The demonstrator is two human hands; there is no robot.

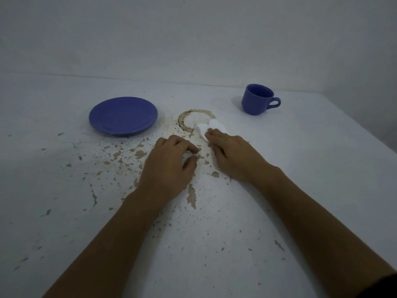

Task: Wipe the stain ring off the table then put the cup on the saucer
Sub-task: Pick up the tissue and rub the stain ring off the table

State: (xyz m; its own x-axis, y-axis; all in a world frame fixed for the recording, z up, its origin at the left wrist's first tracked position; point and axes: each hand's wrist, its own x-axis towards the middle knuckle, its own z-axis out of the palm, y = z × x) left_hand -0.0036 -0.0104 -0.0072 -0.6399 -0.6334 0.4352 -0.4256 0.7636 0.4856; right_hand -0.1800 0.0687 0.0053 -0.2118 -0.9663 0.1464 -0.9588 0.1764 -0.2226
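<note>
A brown stain ring [186, 120] marks the white table [300, 168] between a blue saucer [123, 116] on the left and a blue cup [258, 99] at the back right, handle pointing right. The ring's near right part looks smeared away. My right hand [233, 154] presses a white tissue [211, 127] flat onto the ring's right side, fingers on top of it. My left hand [169, 164] rests on the table just left of the right hand, fingers curled, holding nothing.
The tabletop has chipped paint with many brown flecks [191, 195] around my hands and toward the near edge. A grey wall [193, 39] stands right behind the table. The table's right edge [365, 134] runs diagonally past the cup.
</note>
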